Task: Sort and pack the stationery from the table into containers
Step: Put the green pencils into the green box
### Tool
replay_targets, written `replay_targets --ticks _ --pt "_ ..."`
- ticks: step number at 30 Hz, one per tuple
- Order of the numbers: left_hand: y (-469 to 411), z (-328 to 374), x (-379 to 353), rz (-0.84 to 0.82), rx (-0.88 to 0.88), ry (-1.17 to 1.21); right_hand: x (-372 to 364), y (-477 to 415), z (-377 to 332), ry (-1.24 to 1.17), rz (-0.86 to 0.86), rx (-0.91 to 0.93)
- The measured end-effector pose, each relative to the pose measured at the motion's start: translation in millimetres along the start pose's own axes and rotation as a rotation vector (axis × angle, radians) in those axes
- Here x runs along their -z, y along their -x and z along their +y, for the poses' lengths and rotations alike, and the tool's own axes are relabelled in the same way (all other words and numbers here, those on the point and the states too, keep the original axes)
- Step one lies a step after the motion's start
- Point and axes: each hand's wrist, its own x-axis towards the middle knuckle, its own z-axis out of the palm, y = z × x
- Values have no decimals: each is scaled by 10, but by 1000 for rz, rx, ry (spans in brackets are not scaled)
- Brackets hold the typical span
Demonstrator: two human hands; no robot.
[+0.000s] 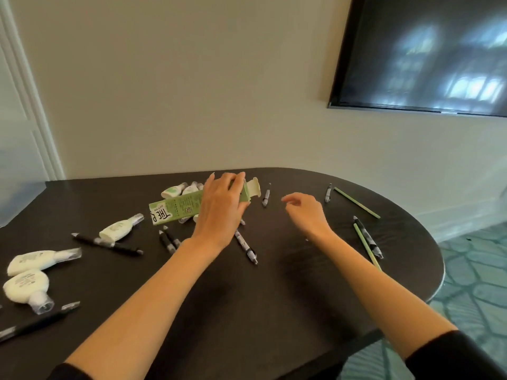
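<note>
Fingers [233,178] of the left hand [219,212] are curling over the right end of the green carton [175,211], gripping it just behind its open flap [253,186]. The carton is lying lengthwise, its printed end pointing left; whether it is resting on the table [274,297] cannot be told. Just beside the flap, the right hand [307,212] is hovering with loosely curled fingers, holding nothing. A small pen [266,197] is lying between the flap and that hand. Behind the carton, white correction tapes [175,190] are clustering. A patterned pen [245,246] is lying under the left wrist. More correction tapes [41,259] and a black pen [107,244] are lying well to the left, and green sticks [356,202] near the right edge.
</note>
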Motion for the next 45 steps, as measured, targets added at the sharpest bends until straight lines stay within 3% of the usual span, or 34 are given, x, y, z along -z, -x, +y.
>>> replay_targets --ticks 5,12,26,30,35,37,40,45 --pt "-129 439 -204 -50 -79 7 499 63 592 564 100 -159" --pt "-155 710 -392 -132 -67 4 780 115 982 847 43 -240" --pt "-308 944 -524 -224 -62 -110 848 -181 1112 468 -123 -276" --pt "-415 982 -616 -250 -47 -114 877 -328 1117 100 -171 -304" --pt "-724 1028 -870 -272 -31 -124 1106 -730 1112 -318 -65 -329" --pt "-819 1018 -943 -280 -24 -125 1165 -934 1186 -152 1 -289" --pt "-904 984 -1038 -295 -27 -149 1168 -1172 1393 322 106 -239" --pt "-965 920 -1180 -313 -33 -183 1076 -1306 1675 542 2 -300"
